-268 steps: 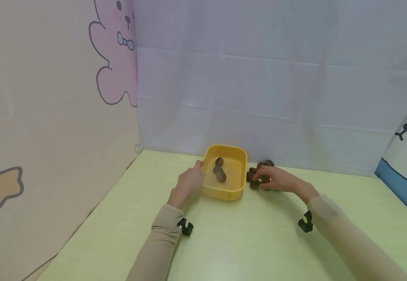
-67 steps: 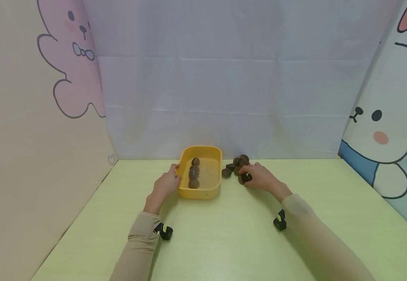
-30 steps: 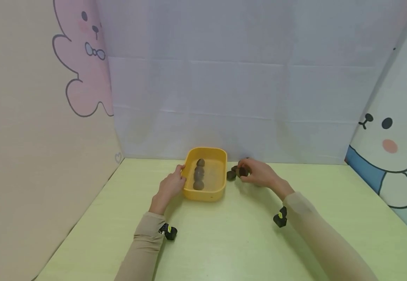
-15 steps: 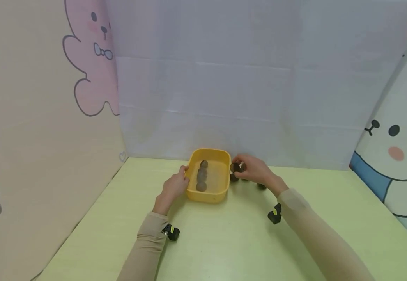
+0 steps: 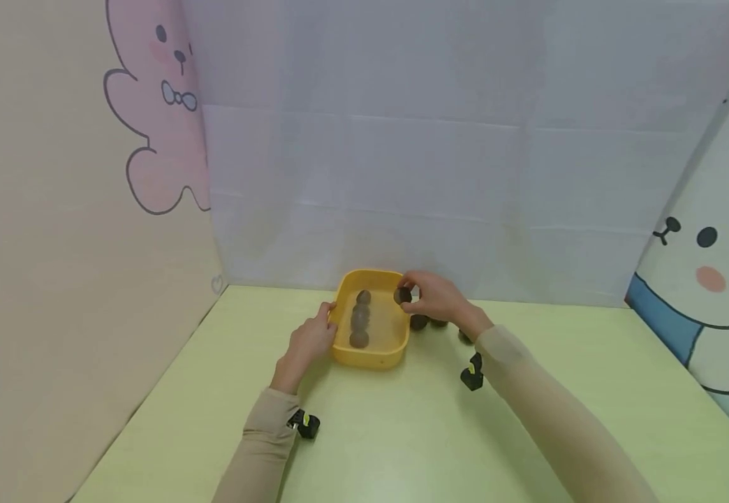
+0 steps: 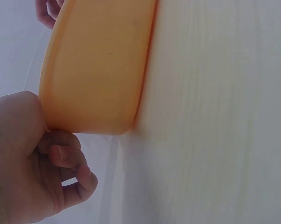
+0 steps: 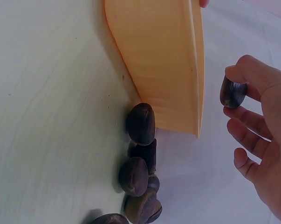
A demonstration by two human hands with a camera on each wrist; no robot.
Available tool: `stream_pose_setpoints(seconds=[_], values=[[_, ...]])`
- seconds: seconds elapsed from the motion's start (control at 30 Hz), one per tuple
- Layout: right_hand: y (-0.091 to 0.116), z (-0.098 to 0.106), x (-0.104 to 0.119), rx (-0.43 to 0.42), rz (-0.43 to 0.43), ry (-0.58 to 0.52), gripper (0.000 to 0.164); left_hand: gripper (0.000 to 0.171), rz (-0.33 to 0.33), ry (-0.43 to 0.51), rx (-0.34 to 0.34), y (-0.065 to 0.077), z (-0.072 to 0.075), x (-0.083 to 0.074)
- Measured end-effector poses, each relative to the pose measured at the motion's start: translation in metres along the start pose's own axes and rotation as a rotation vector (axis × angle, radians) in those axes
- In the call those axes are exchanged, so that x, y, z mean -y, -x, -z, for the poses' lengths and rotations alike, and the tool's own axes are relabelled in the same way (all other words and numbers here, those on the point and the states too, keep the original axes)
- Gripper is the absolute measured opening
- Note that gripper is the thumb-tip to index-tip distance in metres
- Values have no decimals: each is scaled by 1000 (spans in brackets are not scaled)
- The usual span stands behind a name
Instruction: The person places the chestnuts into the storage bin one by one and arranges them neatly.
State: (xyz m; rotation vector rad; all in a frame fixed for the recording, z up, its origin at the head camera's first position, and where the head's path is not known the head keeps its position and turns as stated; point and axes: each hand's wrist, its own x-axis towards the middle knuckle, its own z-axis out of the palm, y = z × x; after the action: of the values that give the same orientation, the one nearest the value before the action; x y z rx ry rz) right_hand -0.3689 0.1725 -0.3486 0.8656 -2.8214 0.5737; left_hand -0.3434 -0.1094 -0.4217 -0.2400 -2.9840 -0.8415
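My left hand [image 5: 311, 339] grips the left rim of a yellow plastic box [image 5: 371, 358] on the table; in the left wrist view thumb and index finger pinch the rim [image 6: 46, 109]. A dark brown chestnut [image 7: 233, 92] is pinched between thumb and fingertips of my right hand [image 5: 435, 297]. In the head view that hand is over the box's right rim, and the right wrist view has the chestnut higher than the rim. Several chestnuts [image 5: 359, 320] lie in a row along the box's left side. Beside its right wall are more loose chestnuts [image 7: 141, 123], partly hidden by my right hand in the head view.
The pale green table [image 5: 389, 433] ends at a white cloth backdrop [image 5: 364, 195] close behind the box. Printed panels stand at left and right. A small black device [image 5: 304, 423] sits on each wrist.
From the pile, my right hand has lifted a chestnut and moved left over the box's edge. The left hand has kept its grip. Since the oldest frame, the box has gained chestnuts, now lined up.
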Motion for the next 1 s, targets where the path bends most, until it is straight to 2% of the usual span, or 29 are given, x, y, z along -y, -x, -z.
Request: stream_pose_setpoints(seconds=[0.23,0.4,0.63,0.83,1.0], values=[[-20,4,3,39,-37,-32,38,48,-16,16,-19,-2,4,0],[-36,0,1,74,-58,-28,40,49,-16,26,-7,-1,3,0],[-52,-10,4,150,-100,-34,40,47,-3,25,-11,11,-1,5],[-62,-15,5,200,-62,38,38,47,-22,29,-22,22,0,4],[-68,-14,7,225,-44,141,33,47,-65,16,-39,23,4,-3]])
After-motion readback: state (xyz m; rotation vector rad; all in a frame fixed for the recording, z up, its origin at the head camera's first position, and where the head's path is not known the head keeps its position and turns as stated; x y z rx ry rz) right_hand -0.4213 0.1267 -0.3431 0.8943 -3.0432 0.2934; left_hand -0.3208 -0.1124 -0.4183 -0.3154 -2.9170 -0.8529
